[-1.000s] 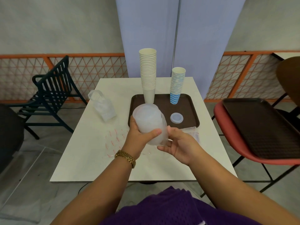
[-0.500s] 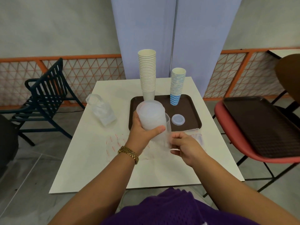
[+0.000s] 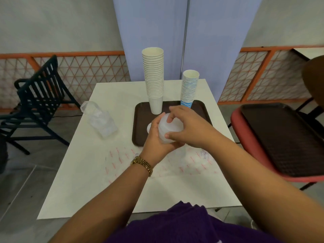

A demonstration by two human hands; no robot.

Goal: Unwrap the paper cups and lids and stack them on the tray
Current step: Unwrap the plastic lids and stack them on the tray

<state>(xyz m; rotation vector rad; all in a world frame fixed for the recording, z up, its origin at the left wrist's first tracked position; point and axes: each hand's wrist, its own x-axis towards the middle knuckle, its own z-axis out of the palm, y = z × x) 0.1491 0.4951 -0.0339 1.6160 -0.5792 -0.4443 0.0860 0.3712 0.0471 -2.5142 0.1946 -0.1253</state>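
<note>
Nearest you, flat clear wrapping printed with red marks (image 3: 177, 163) lies spread on the desk (image 3: 87, 181), on the near side of the brown tray (image 3: 201, 109).

Your left hand (image 3: 154, 139) has its grip closed round the lower end of the translucent lid stack (image 3: 168, 128), cradling it from beneath. Your right hand (image 3: 185, 127) has come up from below the stack, where it was half a second ago, and now grasps the stack's top, fingers curled over the far rim and thumb on the near side. The stack has moved forward and now sits over the tray's near half, in the air as far as can be told. No wrapper is plainly visible on it.

Judgement: the lids appear unwrapped, and setting them down on the tray is the step in hand.

Farther back on the tray stand the tall white cup stack (image 3: 154, 81) and, right of it, the shorter blue-patterned cup stack (image 3: 189, 88). Left of the tray lies a crumpled clear bag (image 3: 100, 120).
</note>
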